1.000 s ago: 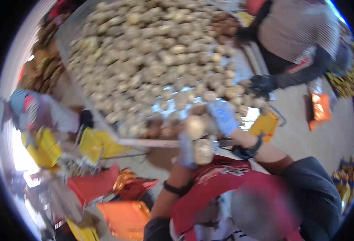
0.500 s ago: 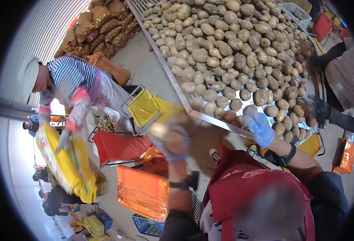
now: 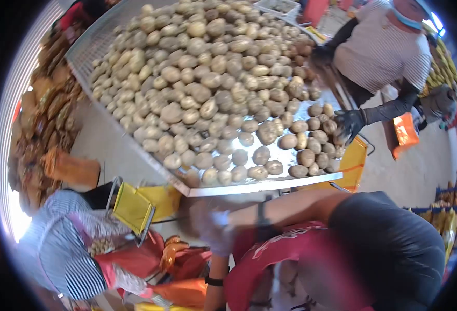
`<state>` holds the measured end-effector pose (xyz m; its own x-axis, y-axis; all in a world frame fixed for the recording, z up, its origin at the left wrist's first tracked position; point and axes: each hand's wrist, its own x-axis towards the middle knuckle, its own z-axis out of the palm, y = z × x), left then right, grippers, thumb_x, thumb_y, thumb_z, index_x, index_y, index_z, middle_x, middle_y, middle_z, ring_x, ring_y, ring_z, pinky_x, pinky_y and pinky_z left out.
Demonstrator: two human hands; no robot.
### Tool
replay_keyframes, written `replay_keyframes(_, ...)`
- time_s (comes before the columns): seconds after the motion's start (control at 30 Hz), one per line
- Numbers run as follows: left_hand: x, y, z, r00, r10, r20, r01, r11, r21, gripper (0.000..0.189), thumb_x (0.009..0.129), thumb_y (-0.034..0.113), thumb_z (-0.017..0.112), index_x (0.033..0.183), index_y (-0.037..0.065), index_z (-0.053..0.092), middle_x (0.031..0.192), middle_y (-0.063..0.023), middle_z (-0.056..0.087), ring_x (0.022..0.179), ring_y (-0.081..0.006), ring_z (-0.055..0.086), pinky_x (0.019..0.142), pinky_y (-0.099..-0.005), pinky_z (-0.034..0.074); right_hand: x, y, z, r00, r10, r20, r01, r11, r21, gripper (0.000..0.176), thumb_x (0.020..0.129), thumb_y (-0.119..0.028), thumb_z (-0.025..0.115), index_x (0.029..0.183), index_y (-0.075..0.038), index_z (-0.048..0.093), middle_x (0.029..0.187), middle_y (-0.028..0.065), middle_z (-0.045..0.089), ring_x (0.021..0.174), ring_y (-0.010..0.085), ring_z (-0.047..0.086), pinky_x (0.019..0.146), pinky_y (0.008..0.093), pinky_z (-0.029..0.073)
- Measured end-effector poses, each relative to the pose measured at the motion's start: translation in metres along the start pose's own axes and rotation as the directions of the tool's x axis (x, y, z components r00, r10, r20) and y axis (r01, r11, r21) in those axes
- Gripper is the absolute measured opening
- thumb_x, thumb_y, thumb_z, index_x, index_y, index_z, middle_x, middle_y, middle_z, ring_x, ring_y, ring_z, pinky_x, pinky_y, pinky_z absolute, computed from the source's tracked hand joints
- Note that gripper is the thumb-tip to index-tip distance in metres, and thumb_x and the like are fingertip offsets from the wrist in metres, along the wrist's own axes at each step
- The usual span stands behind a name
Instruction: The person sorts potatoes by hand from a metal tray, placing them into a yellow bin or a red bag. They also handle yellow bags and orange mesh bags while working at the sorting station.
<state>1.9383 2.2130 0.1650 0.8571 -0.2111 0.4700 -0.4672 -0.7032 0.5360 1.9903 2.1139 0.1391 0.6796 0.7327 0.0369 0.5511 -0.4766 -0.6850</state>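
My right hand, in a blue glove, is reaching across to the left below the near edge of the metal sorting table. Just under it is my left hand, also gloved, close to or touching the right. Motion smears both hands, and their fingers cannot be made out. A blurred brownish shape beside them may be potatoes. Many loose potatoes lie heaped on the table, more thinly spread towards its near corner.
Yellow and red sling-like holders stand left of my hands, near a bending co-worker. Across the table, another co-worker's dark-gloved hand touches potatoes. Filled sacks are stacked at left.
My view has turned to the right. My right hand has left the potatoes on the table and moved across beside my left hand. The co-worker at left now bends lower.
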Motion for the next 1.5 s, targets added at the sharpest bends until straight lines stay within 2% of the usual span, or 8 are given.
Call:
replay_keyframes(0.13, -0.018, -0.038, 0.002, 0.699, -0.715, 0.012, 0.625, 0.602, -0.496, 0.066, 0.089, 0.049, 0.044, 0.133, 0.0, 0.041, 0.136, -0.0175, 0.042, 0.127, -0.0313, 0.037, 0.108, -0.044, 0.025, 0.022, -0.036, 0.01, 0.998, -0.025, 0.057, 0.032, 0.99, -0.139, 0.025, 0.084, -0.032, 0.052, 0.095, -0.01, 0.06, 0.098, 0.009, 0.062, 0.093, 0.0223, 0.057, 0.081, 0.0394, 0.044)
replay_keyframes(0.37, -0.049, -0.102, -0.018, 0.761, -0.347, 0.548, 0.26, -0.612, -0.747, 0.059, 0.087, 0.055, 0.043, 0.132, 0.017, 0.042, 0.135, -0.0083, 0.042, 0.124, -0.0268, 0.04, 0.1, -0.0451, 0.032, -0.019, 0.001, -0.02, 0.88, 0.119, 0.461, -0.049, 0.986, -0.161, 0.028, 0.081, -0.034, 0.055, 0.095, -0.011, 0.063, 0.103, 0.0107, 0.061, 0.105, 0.025, 0.056, 0.09, 0.0431, 0.043)
replay_keyframes(0.57, 0.014, -0.082, -0.014, 0.234, -0.946, 0.226, 0.438, -0.105, -0.893, 0.052, 0.087, 0.048, 0.049, 0.125, 0.013, 0.047, 0.127, -0.0071, 0.049, 0.113, -0.0254, 0.048, 0.098, -0.0448, 0.034, -0.122, 0.118, -0.174, 0.41, 0.561, -0.719, -0.829, 0.559, -0.037, 0.032, 0.066, -0.021, 0.072, 0.09, -0.004, 0.062, 0.091, 0.0178, 0.061, 0.083, 0.0321, 0.062, 0.07, 0.0419, 0.05)
replay_keyframes(0.67, 0.03, -0.055, 0.063, 0.667, -0.533, 0.52, 0.551, -0.118, -0.826, 0.036, 0.093, 0.034, 0.045, 0.122, 0.013, 0.049, 0.118, -0.0086, 0.054, 0.106, -0.0244, 0.054, 0.083, -0.0398, 0.046, -0.122, 0.147, -0.163, 0.539, 0.694, -0.477, -0.814, 0.575, -0.083, 0.048, 0.069, -0.028, 0.07, 0.106, -0.004, 0.052, 0.106, 0.0192, 0.054, 0.101, 0.0347, 0.053, 0.084, 0.0417, 0.045)
replay_keyframes(0.97, 0.092, 0.079, 0.215, 0.492, -0.329, 0.806, 0.732, -0.344, -0.588, 0.033, 0.089, 0.025, 0.055, 0.116, 0.006, 0.052, 0.108, -0.0073, 0.055, 0.096, -0.0216, 0.058, 0.075, -0.0356, 0.052, -0.187, 0.097, -0.183, 0.711, 0.671, -0.211, -0.5, 0.693, 0.52, 0.047, 0.077, -0.025, 0.061, 0.118, -0.006, 0.051, 0.108, 0.0211, 0.056, 0.104, 0.0363, 0.055, 0.084, 0.0424, 0.047)
replay_keyframes(1.07, 0.108, 0.127, 0.22, 0.454, -0.588, 0.67, 0.853, 0.069, -0.518, 0.036, 0.085, 0.019, 0.06, 0.117, 0.007, 0.051, 0.108, -0.0118, 0.055, 0.094, -0.0275, 0.059, 0.078, -0.037, 0.052, -0.213, 0.15, -0.198, 0.666, 0.639, -0.386, -0.556, 0.769, 0.314, 0.035, 0.082, -0.027, 0.054, 0.111, -0.009, 0.058, 0.109, 0.0192, 0.056, 0.1, 0.0368, 0.056, 0.083, 0.0427, 0.048)
replay_keyframes(1.13, 0.089, 0.106, 0.252, 0.933, -0.201, 0.298, 0.283, 0.922, -0.264, 0.046, 0.077, 0.017, 0.066, 0.118, 0.006, 0.05, 0.112, -0.0191, 0.053, 0.102, -0.0354, 0.054, 0.087, -0.0415, 0.046, -0.222, 0.193, -0.218, 0.503, 0.573, -0.647, -0.657, 0.74, 0.144, 0.035, 0.082, -0.03, 0.056, 0.111, -0.01, 0.059, 0.108, 0.0176, 0.055, 0.101, 0.0352, 0.055, 0.085, 0.0431, 0.046)
replay_keyframes(1.5, 0.158, 0.159, 0.267, 0.714, -0.256, 0.651, 0.185, 0.967, 0.177, 0.053, 0.071, 0.035, 0.071, 0.114, 0.011, 0.052, 0.119, -0.0177, 0.046, 0.106, -0.0358, 0.053, 0.085, -0.0452, 0.046, -0.253, 0.243, -0.256, 0.722, 0.688, -0.07, -0.68, 0.687, -0.257, 0.054, 0.069, -0.043, 0.064, 0.118, -0.02, 0.06, 0.122, 0.0141, 0.051, 0.12, 0.0363, 0.043, 0.093, 0.0457, 0.043)
